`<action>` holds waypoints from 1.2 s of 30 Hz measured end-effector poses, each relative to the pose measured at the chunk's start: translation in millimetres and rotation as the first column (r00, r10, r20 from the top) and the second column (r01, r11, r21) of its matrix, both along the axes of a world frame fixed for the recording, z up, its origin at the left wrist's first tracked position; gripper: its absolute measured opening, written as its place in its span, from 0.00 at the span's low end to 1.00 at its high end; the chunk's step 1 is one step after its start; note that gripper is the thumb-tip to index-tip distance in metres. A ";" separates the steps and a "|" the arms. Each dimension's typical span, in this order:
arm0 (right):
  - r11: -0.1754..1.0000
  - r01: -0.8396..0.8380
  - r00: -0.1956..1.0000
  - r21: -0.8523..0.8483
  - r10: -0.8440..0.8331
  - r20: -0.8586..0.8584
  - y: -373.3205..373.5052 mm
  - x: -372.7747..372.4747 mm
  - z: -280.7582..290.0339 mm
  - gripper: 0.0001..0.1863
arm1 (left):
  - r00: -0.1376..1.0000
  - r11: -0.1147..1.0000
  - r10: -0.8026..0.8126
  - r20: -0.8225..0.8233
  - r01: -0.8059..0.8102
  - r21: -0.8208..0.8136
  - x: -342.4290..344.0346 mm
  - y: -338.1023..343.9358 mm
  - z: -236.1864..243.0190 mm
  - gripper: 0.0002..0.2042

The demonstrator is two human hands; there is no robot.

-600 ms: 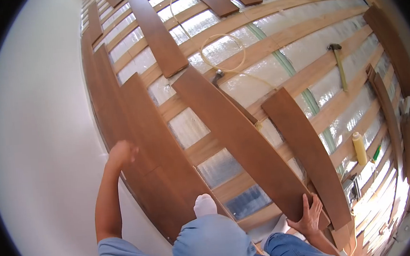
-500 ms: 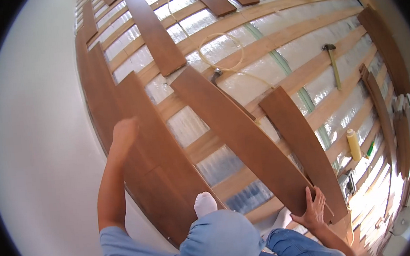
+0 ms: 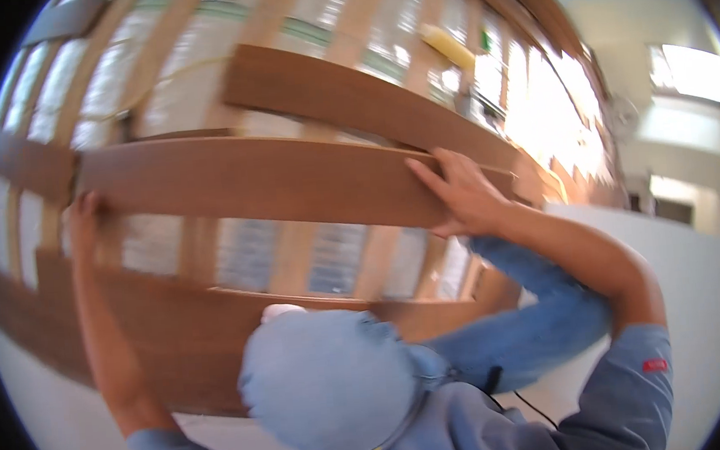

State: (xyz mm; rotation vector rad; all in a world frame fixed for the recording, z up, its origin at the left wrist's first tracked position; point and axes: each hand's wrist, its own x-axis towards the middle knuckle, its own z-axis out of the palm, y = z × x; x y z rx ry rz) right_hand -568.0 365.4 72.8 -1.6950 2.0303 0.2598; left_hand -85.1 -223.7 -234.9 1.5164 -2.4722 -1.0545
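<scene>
A long brown wooden floorboard [image 3: 263, 178] lies across the middle of the view, over light wooden battens. My left hand [image 3: 84, 215] is at its left end, fingers closed at the near corner and somewhat blurred. My right hand [image 3: 466, 195] grips the right end, its fingers and thumb over the top face. A second floorboard [image 3: 341, 95] lies just beyond, partly under or against the first near my right hand. Closer to me are joined brown boards [image 3: 156, 326], with a gap of battens and silvery sheeting between them and the held board.
Light battens [image 3: 185, 40] run over silvery sheeting [image 3: 244, 255] with green tape strips. A yellow bottle [image 3: 449, 46] lies at the upper right. Further boards [image 3: 29, 162] lie to the left. My bent knee [image 3: 545, 320] is by my right arm, and a white wall borders the floor.
The view has swung to the right, so the boards now run crosswise. My left hand has moved from above the laid boards to the loose floorboard's other end. My right hand stays at its end.
</scene>
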 end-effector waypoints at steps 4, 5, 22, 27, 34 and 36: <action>1.000 0.024 0.991 0.011 -0.023 -0.130 35.0 10.3 -38.5 0.68 | 0.988 0.996 0.083 -0.130 -0.077 0.051 14.4 -29.7 -26.0 0.32; 0.998 0.052 0.990 0.021 -0.049 -0.129 41.0 16.9 -50.3 0.68 | 0.996 0.998 0.058 -0.068 -0.059 -0.016 16.1 -41.0 -27.6 0.33; 0.937 0.342 0.938 0.079 -0.344 0.026 238.3 89.5 -140.6 0.67 | 0.948 0.985 -0.160 0.276 0.170 -0.013 -24.0 129.8 51.2 0.27; 0.882 0.461 0.886 0.101 -0.463 0.004 261.1 107.4 -154.8 0.61 | 0.840 0.950 -0.272 0.469 0.312 -0.008 -11.8 158.9 68.8 0.27; 0.794 0.604 0.797 -0.073 -0.601 0.063 211.3 106.7 -161.2 0.34 | 0.819 0.928 -0.273 0.505 0.362 -0.085 -12.0 181.2 71.5 0.27; 0.757 0.640 0.768 -0.136 -0.637 0.068 207.1 106.6 -164.9 0.26 | 0.828 0.928 -0.268 0.492 0.360 -0.100 -8.4 177.4 67.7 0.27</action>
